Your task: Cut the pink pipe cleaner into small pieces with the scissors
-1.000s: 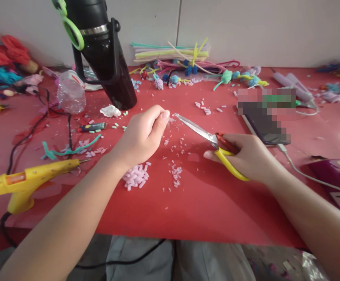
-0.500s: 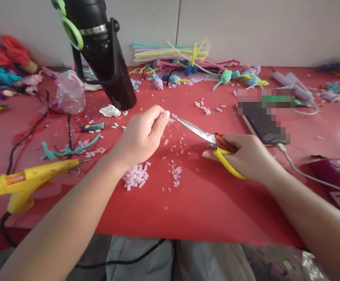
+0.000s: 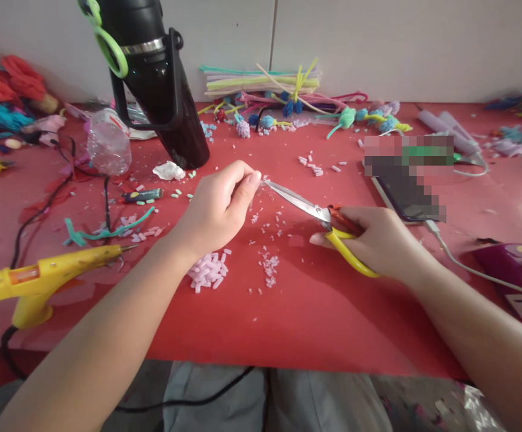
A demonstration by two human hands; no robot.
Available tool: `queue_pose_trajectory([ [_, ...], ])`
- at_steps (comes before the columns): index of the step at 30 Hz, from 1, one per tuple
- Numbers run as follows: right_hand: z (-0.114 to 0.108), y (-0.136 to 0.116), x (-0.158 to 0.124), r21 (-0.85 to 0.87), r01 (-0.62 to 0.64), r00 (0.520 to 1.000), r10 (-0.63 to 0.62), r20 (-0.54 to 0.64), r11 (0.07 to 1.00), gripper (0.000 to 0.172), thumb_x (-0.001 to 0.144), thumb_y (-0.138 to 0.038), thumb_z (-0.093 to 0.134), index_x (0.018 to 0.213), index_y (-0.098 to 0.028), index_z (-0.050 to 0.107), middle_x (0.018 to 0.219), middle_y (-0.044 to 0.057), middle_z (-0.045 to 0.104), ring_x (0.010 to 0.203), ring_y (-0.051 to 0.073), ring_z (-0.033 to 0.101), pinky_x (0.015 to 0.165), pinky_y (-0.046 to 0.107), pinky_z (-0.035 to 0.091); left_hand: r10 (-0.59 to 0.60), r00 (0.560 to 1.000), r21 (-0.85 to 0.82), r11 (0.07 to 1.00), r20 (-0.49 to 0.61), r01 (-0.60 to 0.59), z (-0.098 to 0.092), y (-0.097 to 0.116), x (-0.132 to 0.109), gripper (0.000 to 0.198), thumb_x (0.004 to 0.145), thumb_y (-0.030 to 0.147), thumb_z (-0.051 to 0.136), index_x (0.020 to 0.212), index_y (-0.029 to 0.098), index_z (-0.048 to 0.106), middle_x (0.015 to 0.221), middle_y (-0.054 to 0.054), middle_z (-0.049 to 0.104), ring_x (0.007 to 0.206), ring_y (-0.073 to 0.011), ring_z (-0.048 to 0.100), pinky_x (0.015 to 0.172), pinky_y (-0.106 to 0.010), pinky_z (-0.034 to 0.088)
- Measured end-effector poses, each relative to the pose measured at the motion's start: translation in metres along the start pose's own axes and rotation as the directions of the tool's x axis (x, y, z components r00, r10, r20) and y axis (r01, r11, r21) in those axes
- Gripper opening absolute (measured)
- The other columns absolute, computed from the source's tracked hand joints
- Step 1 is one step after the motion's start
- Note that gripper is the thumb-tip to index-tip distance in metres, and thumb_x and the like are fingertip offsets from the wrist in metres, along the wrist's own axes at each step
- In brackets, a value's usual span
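My right hand (image 3: 369, 243) grips a pair of scissors (image 3: 301, 204) with one yellow and one red-orange handle. Their blades look nearly closed and point left, the tips right beside my left fingertips. My left hand (image 3: 225, 207) is pinched, thumb against forefinger; whatever small piece it holds is too tiny to make out. Under the left wrist lies a heap of short pale-lilac pieces (image 3: 209, 272). Finer lilac trimmings (image 3: 270, 268) are scattered on the red table (image 3: 315, 324) between my hands.
At left lies a yellow glue gun (image 3: 49, 276) with a black cord. A tall black bottle (image 3: 180, 114) stands behind my left hand. Bundled pipe cleaners (image 3: 261, 81) lie along the wall. A phone (image 3: 405, 186) with a white cable and a purple power strip (image 3: 513, 276) are at right.
The scissors have shifted slightly left, bringing the tips closer to my left fingertips. My left hand has hardly moved.
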State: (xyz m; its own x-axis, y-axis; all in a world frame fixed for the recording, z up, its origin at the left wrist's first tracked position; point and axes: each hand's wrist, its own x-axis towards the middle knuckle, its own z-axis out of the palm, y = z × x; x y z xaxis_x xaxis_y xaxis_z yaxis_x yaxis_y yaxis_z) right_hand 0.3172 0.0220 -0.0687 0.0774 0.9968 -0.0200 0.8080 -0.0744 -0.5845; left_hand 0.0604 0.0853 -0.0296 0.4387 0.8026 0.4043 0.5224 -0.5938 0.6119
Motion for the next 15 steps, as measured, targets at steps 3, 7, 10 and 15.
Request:
queue_pose_trajectory([
  [3,0.000,-0.002,0.000,0.003,-0.027,1.000,0.027,-0.003,1.000,0.068,0.059,-0.074,0.074,0.058,-0.023,0.028,0.061,-0.004,0.021,0.059,0.012,0.021,0.047,0.027,0.021,-0.002,1.000,0.005,1.000,0.002,0.002,0.001,0.001,0.000,0.030,0.102,0.039,0.042,0.079,0.021,0.051,0.062,0.001,0.053,0.054,-0.0130,0.049,0.055,-0.029,0.039],
  [7,-0.001,-0.003,0.000,0.003,-0.040,0.999,0.040,-0.018,0.999,0.070,0.056,-0.077,0.073,0.057,-0.023,0.029,0.060,-0.004,0.022,0.058,0.012,0.021,0.047,0.027,0.020,-0.007,1.000,0.014,1.000,0.005,0.007,-0.002,0.002,0.001,0.030,0.102,0.038,0.043,0.079,0.021,0.051,0.061,0.001,0.053,0.054,-0.0129,0.049,0.055,-0.029,0.039],
  [10,-0.003,-0.004,0.000,0.029,-0.048,0.999,0.049,-0.008,0.998,0.065,0.059,-0.078,0.071,0.059,-0.023,0.037,0.059,-0.004,0.025,0.058,0.012,0.024,0.048,0.027,0.023,-0.007,0.996,0.065,0.998,0.086,0.002,-0.015,-0.002,0.003,0.032,0.099,0.036,0.048,0.072,0.020,0.053,0.059,0.001,0.053,0.053,-0.0127,0.048,0.052,-0.028,0.037],
  [15,-0.004,-0.004,0.001,0.037,-0.045,0.999,0.046,-0.027,0.998,0.067,0.059,-0.080,0.070,0.060,-0.023,0.035,0.059,-0.005,0.026,0.058,0.012,0.023,0.049,0.027,0.022,-0.199,0.812,0.236,0.969,0.549,0.078,-0.042,-0.018,0.001,0.031,0.083,0.037,0.066,0.058,0.021,0.059,0.050,0.002,0.054,0.040,-0.0116,0.044,0.041,-0.027,0.027],
])
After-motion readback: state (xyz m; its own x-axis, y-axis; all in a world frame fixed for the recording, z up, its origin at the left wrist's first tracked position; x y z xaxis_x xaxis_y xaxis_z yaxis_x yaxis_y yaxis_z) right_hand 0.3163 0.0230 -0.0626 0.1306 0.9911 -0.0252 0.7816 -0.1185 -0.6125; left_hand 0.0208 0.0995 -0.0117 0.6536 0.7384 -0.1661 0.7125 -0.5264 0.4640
